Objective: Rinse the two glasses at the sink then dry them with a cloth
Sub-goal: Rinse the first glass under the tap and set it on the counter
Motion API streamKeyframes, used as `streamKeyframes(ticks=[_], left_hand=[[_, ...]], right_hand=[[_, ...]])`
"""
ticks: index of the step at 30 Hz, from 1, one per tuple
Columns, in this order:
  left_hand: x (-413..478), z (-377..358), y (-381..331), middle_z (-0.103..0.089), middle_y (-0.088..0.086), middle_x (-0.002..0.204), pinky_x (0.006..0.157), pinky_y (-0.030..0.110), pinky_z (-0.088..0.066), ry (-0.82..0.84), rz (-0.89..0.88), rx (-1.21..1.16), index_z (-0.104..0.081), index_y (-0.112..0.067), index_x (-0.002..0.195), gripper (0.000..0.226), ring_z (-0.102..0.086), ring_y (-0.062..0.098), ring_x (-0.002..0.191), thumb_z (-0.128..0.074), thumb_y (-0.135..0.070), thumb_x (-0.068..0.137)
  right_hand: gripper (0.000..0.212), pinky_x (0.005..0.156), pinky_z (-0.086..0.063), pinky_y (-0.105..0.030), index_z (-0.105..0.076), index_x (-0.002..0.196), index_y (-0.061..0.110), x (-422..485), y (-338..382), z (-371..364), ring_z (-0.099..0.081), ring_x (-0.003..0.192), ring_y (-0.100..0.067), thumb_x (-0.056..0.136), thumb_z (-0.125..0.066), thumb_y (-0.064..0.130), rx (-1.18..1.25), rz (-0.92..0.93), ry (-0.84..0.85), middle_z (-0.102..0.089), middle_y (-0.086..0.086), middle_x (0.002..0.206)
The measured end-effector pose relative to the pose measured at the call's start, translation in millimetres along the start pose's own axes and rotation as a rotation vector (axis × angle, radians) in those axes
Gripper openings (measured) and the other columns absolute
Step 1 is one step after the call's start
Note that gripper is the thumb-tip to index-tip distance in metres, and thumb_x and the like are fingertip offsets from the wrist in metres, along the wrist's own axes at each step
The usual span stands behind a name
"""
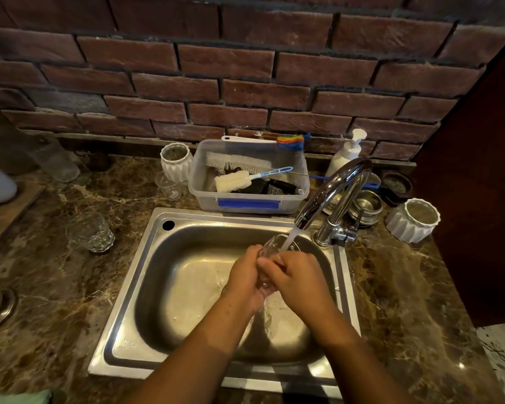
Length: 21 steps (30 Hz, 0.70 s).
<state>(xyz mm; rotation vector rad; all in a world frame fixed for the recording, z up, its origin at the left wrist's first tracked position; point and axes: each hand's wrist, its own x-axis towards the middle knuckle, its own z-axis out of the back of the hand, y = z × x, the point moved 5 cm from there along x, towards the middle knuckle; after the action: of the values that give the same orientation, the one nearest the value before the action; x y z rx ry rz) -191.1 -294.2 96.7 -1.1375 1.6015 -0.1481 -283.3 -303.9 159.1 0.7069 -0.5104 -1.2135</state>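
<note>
- The fingers point(267, 265) of both hands are curled around one clear glass point(271, 246). The left hand point(245, 272) grips it from the left and the right hand point(296, 277) from the right.
- The glass is over the sink point(158, 234), tilted, with its mouth toward the tap point(333, 188). One stream of water point(292, 236) falls on its rim.
- A second glass point(89, 231), with a faceted wall, stands upright on the counter point(70, 287), left of the sink and well apart from the hands.
- One small glass point(168, 186) stands behind the sink, just beside one plastic box point(248, 204).
- The box has one blue label on its front; I see no writing on it. Inside lie one white bristle brush point(238, 163) and one sponge brush point(233, 180) with a blue handle.
- Two white ribbed pots: one point(177, 160) left of the box, one point(413, 220) right of the tap.
- One white pump bottle point(347, 153) stands behind the tap.
- The sink rim has a small stamp point(128, 343), too blurred to read.
- A corner of green fabric point(15, 398) shows at the bottom left edge.
</note>
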Motion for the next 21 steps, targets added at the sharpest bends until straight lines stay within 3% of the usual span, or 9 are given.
streamKeyframes(ticks=[3, 5, 7, 10, 12, 15, 18, 21], left_hand=[[-0.8, 3.3, -15.3, -0.073, 0.008, 0.089, 0.066, 0.034, -0.058, -0.066, -0.562, 0.395, -0.07, -0.015, 0.095, 0.024, -0.071, 0.025, 0.083, -0.049, -0.023, 0.104], [0.4, 5.3, -21.7, -0.071, 0.004, 0.088, 0.067, 0.032, -0.058, -0.021, -0.693, 0.53, -0.07, -0.018, 0.095, 0.02, -0.07, 0.017, 0.081, -0.052, -0.021, 0.103], [2.2, 0.9, -21.8, -0.072, 0.011, 0.089, 0.063, 0.033, -0.057, 0.007, -0.551, 0.519, -0.069, -0.017, 0.095, 0.02, -0.069, 0.02, 0.078, -0.051, -0.021, 0.103], [1.9, 2.4, -14.7, -0.071, 0.013, 0.081, 0.068, 0.034, -0.053, -0.092, -0.029, 0.349, -0.068, -0.016, 0.089, 0.019, -0.066, 0.023, 0.076, -0.056, -0.027, 0.1], [0.8, 5.2, -8.9, -0.07, 0.008, 0.081, 0.073, 0.034, -0.051, 0.02, 0.222, 0.202, -0.07, -0.012, 0.091, 0.021, -0.062, 0.02, 0.076, -0.061, -0.03, 0.095], [-0.5, 8.7, -6.4, -0.071, 0.01, 0.088, 0.077, 0.032, -0.053, 0.122, 0.304, 0.01, -0.074, -0.01, 0.095, 0.023, -0.062, 0.019, 0.076, -0.064, -0.031, 0.092], [5.5, 5.6, -7.7, -0.073, 0.013, 0.094, 0.077, 0.038, -0.056, -0.019, 0.041, 0.096, -0.07, -0.011, 0.099, 0.025, -0.068, 0.025, 0.089, -0.054, -0.029, 0.1], [2.3, 1.7, -21.4, -0.072, 0.007, 0.094, 0.07, 0.03, -0.058, -0.085, -0.517, 0.457, -0.069, -0.015, 0.097, 0.024, -0.07, 0.023, 0.09, -0.048, -0.024, 0.104]], right_hand=[[0.03, 0.077, -0.061, -0.037, -0.076, 0.087, 0.015, 2.0, -17.4, -7.8, -0.074, 0.077, -0.016, 0.099, -0.057, 0.034, 0.607, -0.423, -0.099, -0.076, -0.005, 0.078], [0.032, 0.082, -0.059, -0.042, -0.076, 0.092, 0.013, 2.0, -29.0, -15.8, -0.075, 0.086, -0.025, 0.099, -0.056, 0.037, 0.841, -0.574, -0.107, -0.078, -0.009, 0.086], [0.034, 0.079, -0.058, -0.041, -0.076, 0.089, 0.014, 2.0, -29.4, -16.0, -0.074, 0.082, -0.021, 0.099, -0.056, 0.039, 0.706, -0.488, -0.08, -0.077, -0.007, 0.081], [0.028, 0.067, -0.053, -0.028, -0.074, 0.078, 0.022, 0.7, -18.9, -6.4, -0.07, 0.066, -0.006, 0.099, -0.058, 0.029, 0.388, -0.118, -0.045, -0.073, 0.003, 0.067], [0.031, 0.067, -0.045, -0.025, -0.064, 0.068, 0.036, -1.4, -12.1, -2.8, -0.061, 0.062, 0.0, 0.098, -0.059, 0.032, 0.095, 0.09, 0.054, -0.063, 0.016, 0.061], [0.022, 0.082, -0.042, -0.029, -0.064, 0.076, 0.041, -2.1, -6.8, -4.6, -0.053, 0.07, 0.003, 0.097, -0.058, 0.038, -0.147, 0.192, 0.116, -0.06, 0.019, 0.07], [0.023, 0.077, -0.052, -0.027, -0.074, 0.083, 0.024, -1.1, -5.4, -3.9, -0.065, 0.072, -0.003, 0.097, -0.059, 0.033, 0.04, 0.044, 0.02, -0.072, 0.008, 0.075], [0.025, 0.078, -0.059, -0.036, -0.075, 0.087, 0.014, 2.4, -20.1, -9.1, -0.073, 0.079, -0.016, 0.097, -0.061, 0.03, 0.582, -0.336, -0.113, -0.076, -0.006, 0.079]])
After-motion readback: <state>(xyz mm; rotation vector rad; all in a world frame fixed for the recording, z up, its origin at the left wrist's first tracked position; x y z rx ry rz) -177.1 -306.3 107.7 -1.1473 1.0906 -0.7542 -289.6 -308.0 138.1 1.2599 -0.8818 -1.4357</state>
